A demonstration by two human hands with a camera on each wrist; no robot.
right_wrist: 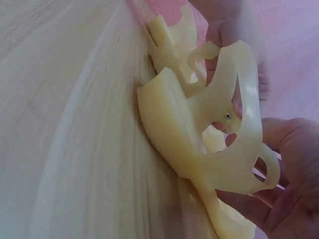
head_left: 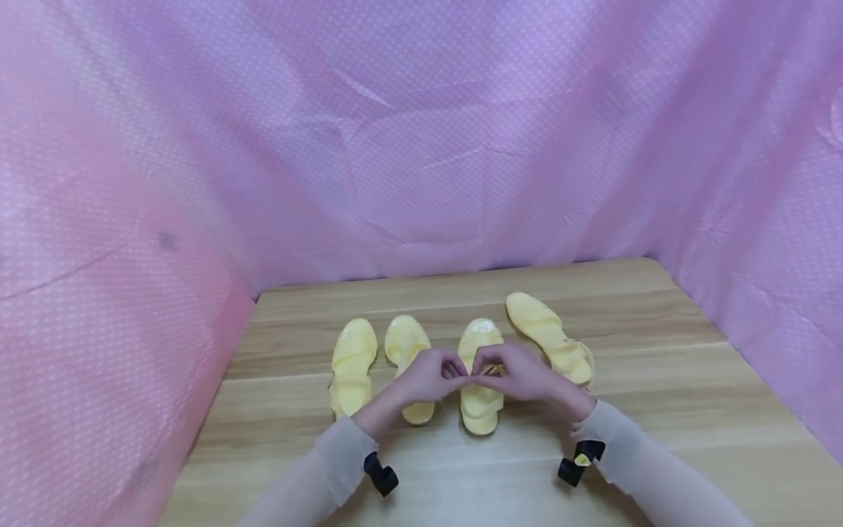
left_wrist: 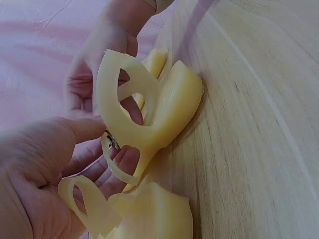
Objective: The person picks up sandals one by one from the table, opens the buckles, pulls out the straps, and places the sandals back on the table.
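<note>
Several yellow jelly sandals lie in a row on the wooden table (head_left: 665, 380). Both hands meet over the third sandal (head_left: 480, 410) from the left. My left hand (head_left: 451, 372) pinches its thin strap (left_wrist: 115, 167) by the small metal buckle (left_wrist: 111, 141) between thumb and fingers. My right hand (head_left: 489, 368) grips the wide ankle strap (right_wrist: 249, 99) of the same sandal (right_wrist: 184, 134), fingers curled under it. The sandal's heel end is tipped up off the table in both wrist views. The strap ends are partly hidden by the fingers.
The leftmost sandal (head_left: 352, 359) and the second sandal (head_left: 403, 338) lie left of the hands; a fourth sandal (head_left: 549, 333) lies angled to the right. Pink dotted cloth (head_left: 421, 146) walls in the table on the left, back and right. Black wrist mounts (head_left: 380, 474) sit on both sleeves.
</note>
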